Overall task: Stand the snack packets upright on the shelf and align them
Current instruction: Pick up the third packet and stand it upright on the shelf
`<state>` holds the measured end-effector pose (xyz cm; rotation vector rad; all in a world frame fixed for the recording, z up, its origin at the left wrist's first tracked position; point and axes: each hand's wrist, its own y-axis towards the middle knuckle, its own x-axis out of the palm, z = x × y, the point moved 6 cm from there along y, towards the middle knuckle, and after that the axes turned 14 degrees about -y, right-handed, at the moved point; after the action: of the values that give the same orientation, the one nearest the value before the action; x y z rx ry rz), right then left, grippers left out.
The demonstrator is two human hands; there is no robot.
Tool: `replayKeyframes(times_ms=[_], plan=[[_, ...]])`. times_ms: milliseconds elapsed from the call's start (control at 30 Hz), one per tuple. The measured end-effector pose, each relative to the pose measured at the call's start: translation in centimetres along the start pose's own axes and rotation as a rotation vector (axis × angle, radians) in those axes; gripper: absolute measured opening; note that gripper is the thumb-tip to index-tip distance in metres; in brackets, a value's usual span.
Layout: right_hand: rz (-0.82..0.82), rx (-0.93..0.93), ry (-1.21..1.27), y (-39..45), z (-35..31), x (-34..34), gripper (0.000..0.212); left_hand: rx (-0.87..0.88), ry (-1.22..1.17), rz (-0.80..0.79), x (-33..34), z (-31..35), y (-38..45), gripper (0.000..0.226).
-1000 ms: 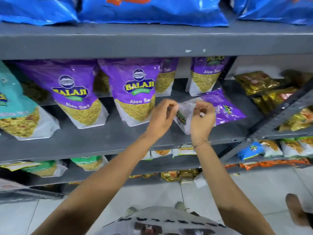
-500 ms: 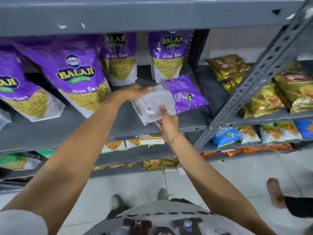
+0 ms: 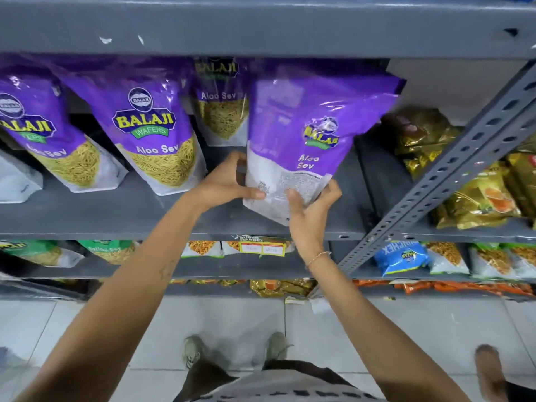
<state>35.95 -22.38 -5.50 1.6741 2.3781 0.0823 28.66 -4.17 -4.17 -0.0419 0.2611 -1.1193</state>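
Note:
I hold a purple Aloo Sev packet (image 3: 313, 134) upright on the grey shelf (image 3: 116, 216), its back side facing me. My left hand (image 3: 229, 184) grips its lower left edge. My right hand (image 3: 310, 210) grips its white bottom from below and in front. To the left stand two more purple Aloo Sev packets (image 3: 150, 134), leaning forward, front side out. Another purple packet (image 3: 222, 111) stands further back behind the held one.
A slanted perforated grey upright (image 3: 452, 169) divides this bay from gold packets (image 3: 475, 192) on the right. The shelf above (image 3: 261, 27) hangs close over the packet tops. Lower shelves hold green, blue and orange packets. A price tag (image 3: 262, 248) sits on the shelf edge.
The packet that lay flat on its side is now lifted upright. Both hands have shifted to its bottom end. The view has moved closer and to the right.

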Motion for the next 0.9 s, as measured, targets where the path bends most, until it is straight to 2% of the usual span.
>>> replayKeyframes(times_ms=[100,200,333,433,533,633,667,800,900], plan=[[-0.148,-0.115,-0.079,3.7,-0.6,0.7,0.056,0.087,0.025,0.255,-0.9,0.2,0.7,0.093],[-0.259,-0.178,-0.121,7.4,-1.0,2.4,0.064,0.145,0.014,0.43,-1.6,0.8,1.5,0.09],[-0.352,-0.181,-0.244,10.3,-0.7,4.2,0.064,0.17,-0.037,0.496,-1.8,0.7,2.8,0.085],[-0.491,-0.132,-0.318,11.1,1.0,5.6,0.065,0.125,-0.068,0.474,-2.0,-1.1,3.6,0.081],[-0.562,-0.065,-0.336,11.6,2.4,5.9,0.067,0.18,-0.096,0.479,-1.5,-1.5,3.0,0.077],[-0.572,-0.005,-0.275,11.4,2.7,5.7,0.061,0.329,-0.082,0.662,0.5,-1.3,0.7,0.05],[-0.573,0.008,-0.242,11.2,2.6,5.7,0.06,0.337,-0.068,0.674,1.9,-1.3,-0.1,0.046],[-0.459,0.069,-0.136,10.0,2.2,5.3,0.056,0.322,0.012,0.512,6.6,-1.7,-0.3,0.067],[-0.336,0.04,-0.147,8.5,2.0,4.6,0.046,0.27,-0.015,0.502,7.0,-1.7,0.6,0.087]])
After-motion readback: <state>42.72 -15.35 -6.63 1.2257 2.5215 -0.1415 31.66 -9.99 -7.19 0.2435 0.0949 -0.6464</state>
